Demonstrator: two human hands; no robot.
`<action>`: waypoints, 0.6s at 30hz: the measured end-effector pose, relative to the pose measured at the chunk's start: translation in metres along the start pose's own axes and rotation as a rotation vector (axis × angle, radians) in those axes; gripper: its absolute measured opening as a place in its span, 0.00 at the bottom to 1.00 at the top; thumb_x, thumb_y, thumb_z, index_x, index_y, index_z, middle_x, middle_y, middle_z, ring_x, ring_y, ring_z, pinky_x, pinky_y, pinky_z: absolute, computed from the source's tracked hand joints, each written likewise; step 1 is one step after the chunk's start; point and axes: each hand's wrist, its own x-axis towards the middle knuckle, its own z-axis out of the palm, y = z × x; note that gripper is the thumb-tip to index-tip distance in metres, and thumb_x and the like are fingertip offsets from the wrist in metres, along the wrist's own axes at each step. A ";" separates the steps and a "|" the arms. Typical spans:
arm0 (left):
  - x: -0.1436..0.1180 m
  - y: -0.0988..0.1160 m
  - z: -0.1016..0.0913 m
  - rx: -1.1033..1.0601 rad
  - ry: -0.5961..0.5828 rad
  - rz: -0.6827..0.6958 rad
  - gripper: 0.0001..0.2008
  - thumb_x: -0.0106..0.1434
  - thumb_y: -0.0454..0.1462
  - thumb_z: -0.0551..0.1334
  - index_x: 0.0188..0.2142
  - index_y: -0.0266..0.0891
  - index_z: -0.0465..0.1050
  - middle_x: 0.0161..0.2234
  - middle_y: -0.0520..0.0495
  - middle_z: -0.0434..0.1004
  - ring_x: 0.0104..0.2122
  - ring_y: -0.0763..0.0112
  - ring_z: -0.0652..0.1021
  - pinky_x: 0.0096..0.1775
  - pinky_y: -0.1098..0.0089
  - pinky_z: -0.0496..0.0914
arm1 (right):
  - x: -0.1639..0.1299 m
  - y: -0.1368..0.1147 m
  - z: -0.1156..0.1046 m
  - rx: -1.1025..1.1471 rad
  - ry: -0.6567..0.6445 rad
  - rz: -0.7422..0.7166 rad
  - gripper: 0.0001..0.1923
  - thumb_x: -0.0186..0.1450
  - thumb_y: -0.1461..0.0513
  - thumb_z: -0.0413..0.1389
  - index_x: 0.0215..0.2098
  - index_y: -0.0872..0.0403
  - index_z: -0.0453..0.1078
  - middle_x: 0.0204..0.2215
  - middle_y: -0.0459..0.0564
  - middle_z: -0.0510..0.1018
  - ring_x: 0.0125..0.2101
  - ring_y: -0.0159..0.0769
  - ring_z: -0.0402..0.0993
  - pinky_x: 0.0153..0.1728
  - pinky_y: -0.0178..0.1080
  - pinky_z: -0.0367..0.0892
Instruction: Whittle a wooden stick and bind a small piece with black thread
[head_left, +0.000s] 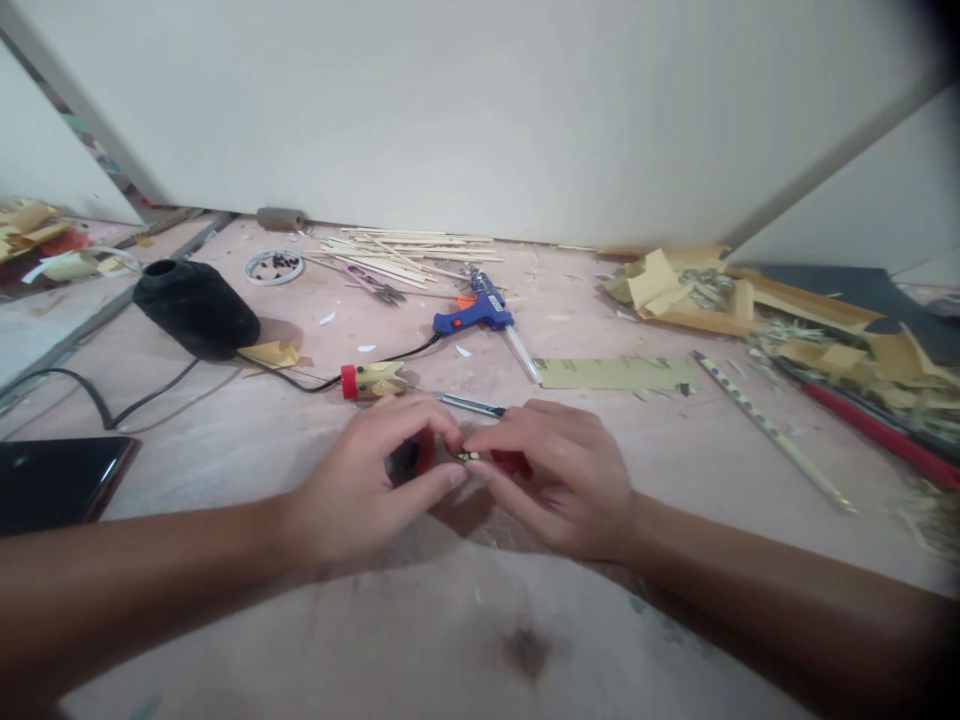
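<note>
— Fingers [442, 478] of both hands meet at one spot low over the counter [420, 640]: the left hand [360, 485] and the right hand [559, 480] each pinch a tiny dark-and-pale piece [469, 456] between thumb and fingertips, so both are clamped on it.

— How will it handle?

— I judge it very light and easy to drop; it is too small to say what it is made of. A fingertip pinch at its ends suits it best. Something red and black [417, 455] shows under the left palm, mostly hidden.

— And beyond the hands?

— One thin metal tool [472, 405] lies just behind them, next to one yellow piece with a red cap [371, 380]. Farther on: one blue glue gun [474, 318], one strip of sandpaper [615, 373], one black pouch [196, 307], one spotted stick [772, 432] to the right. At the wall, a heap of wooden sticks [397, 255], too many to count.
</note>
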 end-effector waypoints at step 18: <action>-0.005 0.003 -0.001 0.187 0.039 0.162 0.06 0.66 0.32 0.62 0.32 0.40 0.71 0.28 0.53 0.77 0.30 0.69 0.71 0.39 0.64 0.62 | 0.000 0.006 0.001 0.317 -0.231 0.118 0.22 0.61 0.67 0.57 0.54 0.52 0.65 0.46 0.54 0.78 0.38 0.38 0.75 0.40 0.40 0.72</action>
